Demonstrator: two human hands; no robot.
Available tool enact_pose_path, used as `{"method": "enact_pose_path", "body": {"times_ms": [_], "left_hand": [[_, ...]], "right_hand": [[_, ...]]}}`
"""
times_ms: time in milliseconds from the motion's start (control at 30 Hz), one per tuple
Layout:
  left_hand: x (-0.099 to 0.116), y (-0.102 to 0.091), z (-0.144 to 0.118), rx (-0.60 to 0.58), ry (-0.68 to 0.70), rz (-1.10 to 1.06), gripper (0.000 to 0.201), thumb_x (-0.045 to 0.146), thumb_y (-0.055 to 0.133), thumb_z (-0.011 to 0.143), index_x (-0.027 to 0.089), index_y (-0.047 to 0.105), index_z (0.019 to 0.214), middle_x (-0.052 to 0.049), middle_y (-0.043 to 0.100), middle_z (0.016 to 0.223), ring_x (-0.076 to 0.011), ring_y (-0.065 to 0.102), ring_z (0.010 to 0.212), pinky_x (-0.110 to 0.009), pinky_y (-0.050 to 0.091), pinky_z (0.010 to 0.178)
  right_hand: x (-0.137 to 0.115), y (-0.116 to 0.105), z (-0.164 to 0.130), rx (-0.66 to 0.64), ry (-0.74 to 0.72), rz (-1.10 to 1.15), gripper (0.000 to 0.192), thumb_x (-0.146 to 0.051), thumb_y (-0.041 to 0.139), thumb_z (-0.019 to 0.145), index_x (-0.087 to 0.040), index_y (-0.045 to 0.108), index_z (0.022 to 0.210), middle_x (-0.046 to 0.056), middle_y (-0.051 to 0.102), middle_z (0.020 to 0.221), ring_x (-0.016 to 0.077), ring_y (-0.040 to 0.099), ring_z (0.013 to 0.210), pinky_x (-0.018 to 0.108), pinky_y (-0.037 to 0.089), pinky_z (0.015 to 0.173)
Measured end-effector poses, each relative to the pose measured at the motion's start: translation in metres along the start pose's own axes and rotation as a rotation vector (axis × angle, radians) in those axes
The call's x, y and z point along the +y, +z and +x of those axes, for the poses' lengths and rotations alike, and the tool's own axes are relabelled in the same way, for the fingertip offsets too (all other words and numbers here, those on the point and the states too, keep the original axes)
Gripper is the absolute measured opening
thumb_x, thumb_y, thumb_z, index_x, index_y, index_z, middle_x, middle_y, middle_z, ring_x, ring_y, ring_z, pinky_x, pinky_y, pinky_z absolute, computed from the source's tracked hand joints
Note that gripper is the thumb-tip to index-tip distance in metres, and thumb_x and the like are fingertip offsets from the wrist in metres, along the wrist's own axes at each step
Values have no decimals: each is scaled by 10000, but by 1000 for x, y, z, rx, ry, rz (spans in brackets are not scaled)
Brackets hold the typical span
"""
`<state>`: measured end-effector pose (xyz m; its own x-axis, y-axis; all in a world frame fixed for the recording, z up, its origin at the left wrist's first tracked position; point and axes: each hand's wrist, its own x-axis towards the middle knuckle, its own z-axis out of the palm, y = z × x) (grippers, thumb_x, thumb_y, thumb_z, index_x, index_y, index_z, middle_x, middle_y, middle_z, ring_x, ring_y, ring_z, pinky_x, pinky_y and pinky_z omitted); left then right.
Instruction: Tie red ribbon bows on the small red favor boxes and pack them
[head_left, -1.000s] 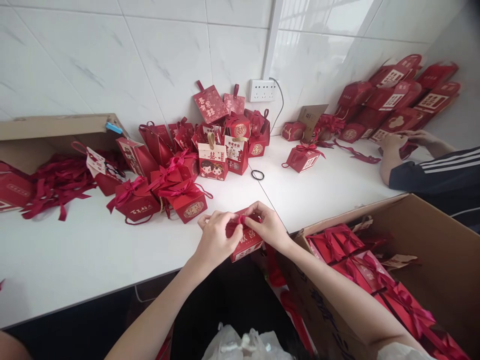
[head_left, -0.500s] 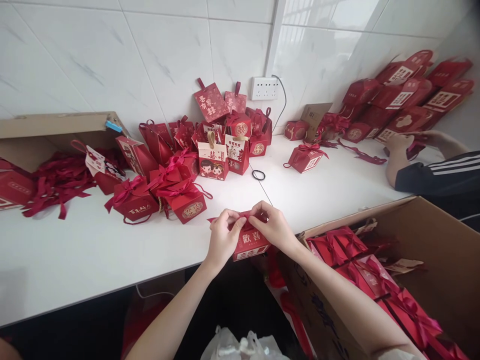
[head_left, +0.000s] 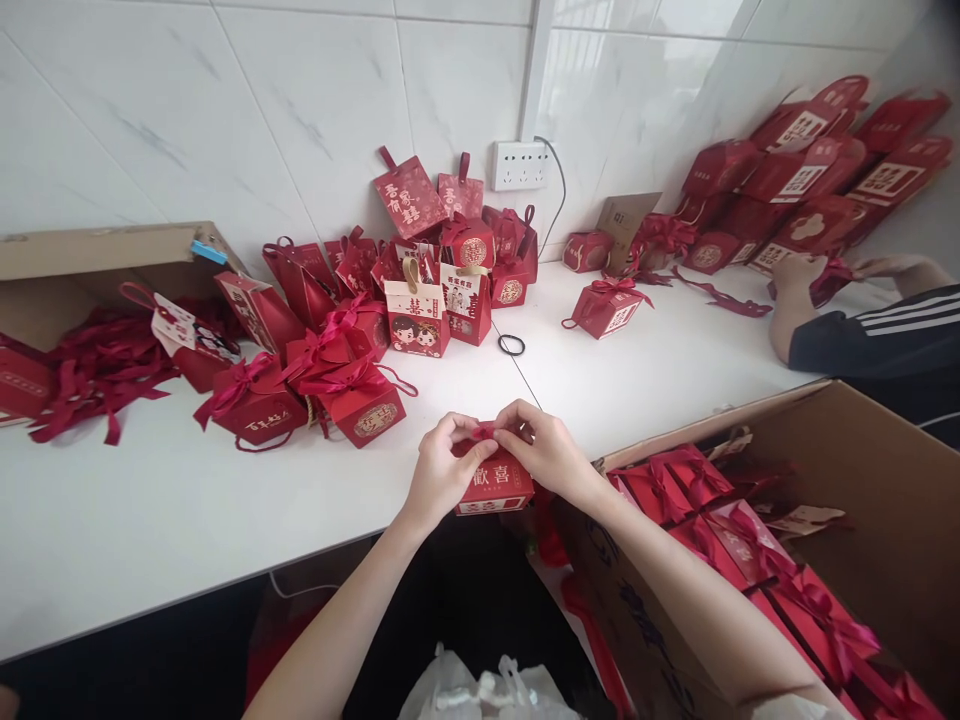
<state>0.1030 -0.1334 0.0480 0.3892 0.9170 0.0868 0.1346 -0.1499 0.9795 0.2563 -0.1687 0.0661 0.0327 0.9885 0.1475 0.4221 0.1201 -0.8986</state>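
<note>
A small red gift box [head_left: 496, 488] with pale Chinese characters sits at the table's front edge, right in front of me. On its top is a dark red ribbon [head_left: 484, 432], bunched at the middle. My left hand [head_left: 444, 462] pinches the ribbon from the left between thumb and fingers. From the other side, my right hand [head_left: 541, 448] has thumb and fingers closed on it too. The thumbs almost meet over the box. My fingers hide most of the knot and the ribbon's ends.
Several finished-looking red boxes [head_left: 367, 412] stand left, beside a heap of loose ribbons [head_left: 112, 365]. A black hair tie [head_left: 511, 345] lies mid-table. To the right is a carton [head_left: 795, 400] of ribboned boxes. Behind it, a co-worker's hands [head_left: 799, 285] handle ribbon near stacked boxes [head_left: 795, 180].
The gift box has turned slightly, so its front faces me more squarely. Both my hands keep their pinch on the ribbon, fingers shifted a little. The whole view has moved slightly.
</note>
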Motion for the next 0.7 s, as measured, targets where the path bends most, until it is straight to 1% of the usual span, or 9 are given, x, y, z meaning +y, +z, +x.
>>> {"method": "enact_pose_path", "body": {"times_ms": [100,167,300,367,433,500,533,633,700], "left_hand": [[-5,-1,1,-24,11,-70,228,359,624,775,195,471,738,-34,648,910,-179,629,852,-291,476,757],[-8,-1,3,-39,15,-143,244,361,614,784,193,450,716,-33,646,924,-172,628,845,-284,476,756],[-10,0,6,-48,-5,-265,248,370,608,790,194,448,718,-6,648,799,-138,609,698,-254,467,651],[-10,1,7,-36,-9,-278,242,367,614,792,195,455,730,6,636,738,-130,596,661,-242,454,616],[-9,2,8,-26,-8,-272,234,361,613,799,196,457,741,11,631,723,-129,595,666,-235,450,612],[-9,3,7,-17,1,-255,227,360,609,804,198,460,751,12,630,731,-127,595,678,-231,449,622],[-9,3,7,-12,9,-246,226,360,611,804,198,461,752,14,628,733,-125,593,683,-230,448,631],[-10,5,7,-8,23,-233,232,369,617,794,197,467,753,16,615,727,-126,586,685,-233,446,645],[-10,5,7,-12,17,-227,242,387,609,795,198,464,749,16,604,713,-131,581,675,-239,444,637]], "right_hand": [[3,0,0,-3,-83,-57,53,-194,487,841,-207,530,812,-10,602,752,130,570,679,268,457,645],[6,2,0,17,-184,-139,85,-157,468,853,-211,522,817,5,598,788,139,578,719,274,469,674],[9,3,1,43,-380,-293,136,-137,432,886,-214,523,821,31,577,810,153,576,745,286,492,693],[8,0,0,53,-424,-333,140,-144,422,904,-207,534,848,48,574,841,158,584,780,294,504,723],[6,-3,-3,87,-440,-378,100,-184,446,912,-191,545,901,90,565,959,178,589,883,318,508,783],[3,-6,-9,127,-452,-474,96,-252,496,902,-179,554,924,129,533,1064,208,574,956,353,506,809],[2,-7,-12,141,-463,-540,114,-280,521,891,-176,560,916,138,527,1082,222,570,959,368,504,802],[2,-4,-20,174,-529,-718,114,-271,530,890,-170,576,862,127,566,1015,218,571,889,367,482,763],[4,-1,-22,203,-591,-772,116,-227,504,905,-164,585,850,112,594,968,197,567,849,343,455,743]]}}
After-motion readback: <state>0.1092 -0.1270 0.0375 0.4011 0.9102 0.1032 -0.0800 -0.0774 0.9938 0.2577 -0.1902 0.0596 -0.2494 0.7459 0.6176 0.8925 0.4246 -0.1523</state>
